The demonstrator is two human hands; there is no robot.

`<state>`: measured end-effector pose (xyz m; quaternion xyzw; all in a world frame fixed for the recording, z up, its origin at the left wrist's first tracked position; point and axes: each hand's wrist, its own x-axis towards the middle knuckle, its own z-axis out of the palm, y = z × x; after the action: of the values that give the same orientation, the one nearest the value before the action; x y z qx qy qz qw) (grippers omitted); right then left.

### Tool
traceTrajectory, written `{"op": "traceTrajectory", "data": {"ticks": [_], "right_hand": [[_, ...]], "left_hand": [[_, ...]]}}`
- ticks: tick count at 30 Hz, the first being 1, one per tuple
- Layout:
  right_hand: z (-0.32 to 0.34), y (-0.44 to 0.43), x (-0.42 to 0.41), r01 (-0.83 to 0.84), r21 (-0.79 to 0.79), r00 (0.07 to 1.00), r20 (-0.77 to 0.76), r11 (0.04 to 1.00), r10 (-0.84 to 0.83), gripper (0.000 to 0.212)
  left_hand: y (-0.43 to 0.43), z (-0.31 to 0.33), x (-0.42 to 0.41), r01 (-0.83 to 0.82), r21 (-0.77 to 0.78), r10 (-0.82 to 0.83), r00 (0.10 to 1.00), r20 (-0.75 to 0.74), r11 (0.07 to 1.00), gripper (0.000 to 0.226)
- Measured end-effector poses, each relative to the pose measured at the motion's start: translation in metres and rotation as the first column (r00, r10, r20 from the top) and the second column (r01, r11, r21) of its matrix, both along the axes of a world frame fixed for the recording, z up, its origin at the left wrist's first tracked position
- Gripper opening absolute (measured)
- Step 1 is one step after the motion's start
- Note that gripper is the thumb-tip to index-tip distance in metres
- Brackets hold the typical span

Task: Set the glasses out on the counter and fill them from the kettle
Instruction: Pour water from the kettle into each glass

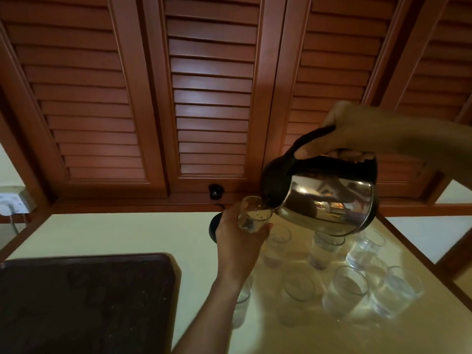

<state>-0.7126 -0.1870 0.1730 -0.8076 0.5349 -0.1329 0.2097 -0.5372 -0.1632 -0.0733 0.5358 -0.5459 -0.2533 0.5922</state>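
Steel kettle [329, 198]: tilted, black handle gripped by right hand [357, 131], spout at rim of raised glass [252, 213] clasped in left hand [240, 241]. Counter [127, 233]: group of clear tumblers [342, 284] standing below the kettle; dark tray [84, 302] at left.

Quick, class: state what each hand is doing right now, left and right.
Left hand: closed around a glass, held up at the spout.
Right hand: closed on the kettle handle, kettle tilted toward that glass.

Left hand [240, 237] raised with fingers curled in a grip; right hand [342, 134] clenched, forearm angled across.
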Motion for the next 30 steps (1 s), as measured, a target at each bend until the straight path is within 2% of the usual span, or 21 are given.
{"op": "traceTrajectory", "data": {"ticks": [7, 12, 23, 25, 28, 30], "right_hand": [[0.002, -0.009, 0.007, -0.021, -0.013, 0.993, -0.114, 1.000, 0.019, 0.065], [0.000, -0.015, 0.012, 0.011, -0.078, 0.984, -0.175, 0.997, -0.024, 0.070], [0.012, -0.010, 0.022, -0.026, 0.005, 0.977, -0.210, 1.000, 0.026, 0.050], [0.011, -0.013, 0.023, -0.035, 0.000, 0.974, -0.225, 0.999, 0.034, 0.053], [0.006, -0.019, 0.022, -0.053, -0.052, 0.972, -0.231, 0.997, 0.039, 0.070], [0.008, -0.020, 0.020, -0.071, -0.042, 0.970, -0.234, 0.997, 0.059, 0.070]], "left_hand": [[0.004, 0.006, 0.001, -0.010, -0.055, 0.011, 1.000, 0.018, 0.998, 0.060], [0.004, 0.005, 0.000, 0.008, -0.051, -0.006, 0.999, 0.041, 0.999, 0.058], [0.000, -0.002, -0.001, -0.013, -0.035, 0.013, 1.000, -0.008, 0.999, 0.061], [0.000, -0.002, -0.001, -0.020, -0.033, 0.020, 1.000, -0.005, 0.999, 0.061], [-0.002, -0.004, -0.001, -0.040, -0.035, 0.039, 0.999, -0.007, 0.999, 0.062], [-0.003, -0.005, -0.001, -0.039, -0.027, 0.039, 0.999, -0.003, 0.999, 0.060]]}}
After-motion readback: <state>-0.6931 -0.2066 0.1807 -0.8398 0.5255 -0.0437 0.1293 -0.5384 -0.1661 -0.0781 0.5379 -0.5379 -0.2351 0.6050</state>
